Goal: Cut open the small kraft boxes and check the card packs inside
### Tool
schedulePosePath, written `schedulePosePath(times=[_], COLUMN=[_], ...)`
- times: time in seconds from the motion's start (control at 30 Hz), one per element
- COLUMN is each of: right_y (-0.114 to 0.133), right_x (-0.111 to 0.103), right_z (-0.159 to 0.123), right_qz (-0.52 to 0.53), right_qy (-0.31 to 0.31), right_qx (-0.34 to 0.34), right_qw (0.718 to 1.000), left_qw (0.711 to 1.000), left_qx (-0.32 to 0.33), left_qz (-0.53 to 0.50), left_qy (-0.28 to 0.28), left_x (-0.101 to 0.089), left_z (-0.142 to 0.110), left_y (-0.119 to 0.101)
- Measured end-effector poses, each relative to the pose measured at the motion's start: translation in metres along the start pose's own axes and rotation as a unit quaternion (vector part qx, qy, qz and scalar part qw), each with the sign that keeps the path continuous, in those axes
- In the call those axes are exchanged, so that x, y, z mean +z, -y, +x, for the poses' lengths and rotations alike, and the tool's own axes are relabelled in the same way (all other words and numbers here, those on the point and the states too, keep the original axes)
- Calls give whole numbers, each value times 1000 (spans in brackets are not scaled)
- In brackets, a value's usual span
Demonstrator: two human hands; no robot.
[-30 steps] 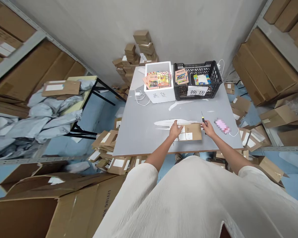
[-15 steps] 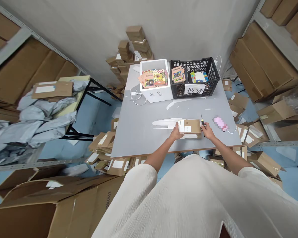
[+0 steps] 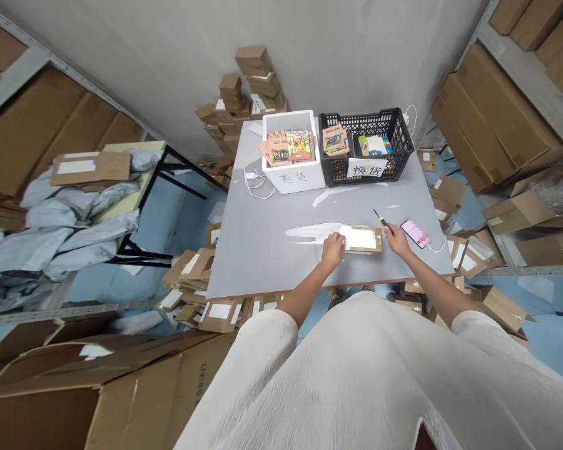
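Observation:
A small cardboard box (image 3: pixel 378 241) lies near the front edge of the grey table (image 3: pixel 253 250), a large white label on its upper face. My left hand (image 3: pixel 333 249) grips the box at its left end, fingers bent over the edge. In my right hand (image 3: pixel 396 240), just off the box's right end, is a utility knife (image 3: pixel 383 221) with black and yellow on its handle. Its blade points away from me, up and to the left. A phone (image 3: pixel 415 234) with a pink, blurred screen lies right of that hand, a white cable attached.
At the table's back stand a white foam box (image 3: pixel 301 181) of booklets and a black plastic crate (image 3: pixel 331 169) with books. Small cartons (image 3: pixel 253 61) are stacked against the wall. Grey parcels (image 3: pixel 47 244) fill a side table at left. Opened cartons (image 3: pixel 507 306) lie on the floor at right.
The box has been turned over, so its large white label now faces up. The knife has swung from nearly upright to slanting left. My left hand has shifted its hold on the left end.

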State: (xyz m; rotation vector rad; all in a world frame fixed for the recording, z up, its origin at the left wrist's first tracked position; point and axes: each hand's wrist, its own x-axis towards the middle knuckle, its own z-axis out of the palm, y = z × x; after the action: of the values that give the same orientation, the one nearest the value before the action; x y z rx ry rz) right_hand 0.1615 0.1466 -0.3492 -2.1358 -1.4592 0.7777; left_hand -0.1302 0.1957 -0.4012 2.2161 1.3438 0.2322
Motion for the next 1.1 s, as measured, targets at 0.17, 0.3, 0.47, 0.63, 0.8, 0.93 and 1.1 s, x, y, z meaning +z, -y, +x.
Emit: schedulePosePath(times=[0.17,0.3,0.47,0.63,0.8,0.93,1.1], right_y=[38,65,88,99,101,103,105], right_x=[-14,-6,6,9,13,17,20], right_z=[5,10,13,14,12,6,-1], right_qz=[-98,-198,-279,-306,-308,-302,-290], right_qy=[153,227,250,252,244,237,232], right_qx=[-86,-146,-159,-155,-153,-148,-125], right_qw=[980,942,913,905,907,911,920], left_qw=[996,995,996,995,995,995,994], left_qx=[78,95,92,95,99,102,103], left_qz=[39,31,12,9,14,16,32], left_qy=[10,4,-6,-11,-9,-2,9], left_x=[1,5,11,13,11,7,4], left_z=[-23,-30,-29,-28,-28,-27,-24], left_y=[0,3,4,6,7,7,8])
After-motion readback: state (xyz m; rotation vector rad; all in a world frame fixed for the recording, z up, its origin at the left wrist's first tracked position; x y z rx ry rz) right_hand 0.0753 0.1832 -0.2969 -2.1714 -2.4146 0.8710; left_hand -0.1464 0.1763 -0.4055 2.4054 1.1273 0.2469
